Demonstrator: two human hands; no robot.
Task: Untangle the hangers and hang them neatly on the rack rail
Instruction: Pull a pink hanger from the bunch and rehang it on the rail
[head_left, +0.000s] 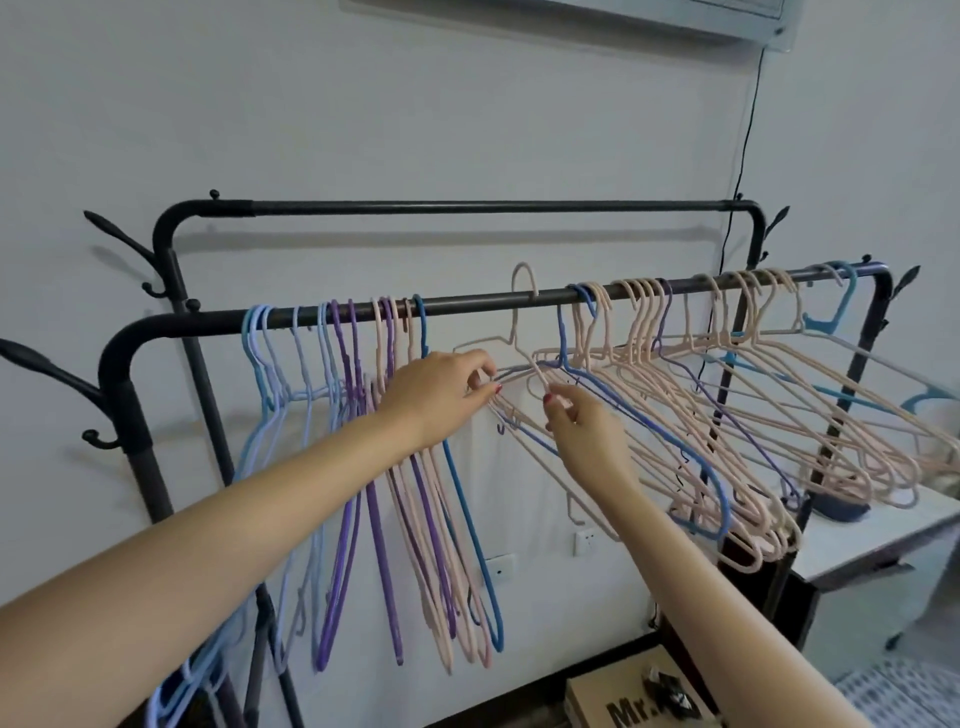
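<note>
A black rack's front rail (467, 301) runs across the view. On its left part hang light blue, purple, pink and blue hangers (363, 467), side by side and straight. On its right part a tangled bunch of mostly pink hangers (727, 415) hangs slanted, with a few blue and purple ones among them. One pink hanger (522, 291) has its hook raised above the rail in the gap between the groups. My left hand (441, 395) pinches that hanger's wire at its shoulder. My right hand (582, 426) pinches the wires just to the right of it.
A second, higher rail (467, 208) runs behind. Coat hooks (47, 369) stick out from the rack's left posts. A white table (883, 535) stands at the right, a cardboard box (639, 701) lies on the floor below, and a black cable (743, 156) hangs down the wall.
</note>
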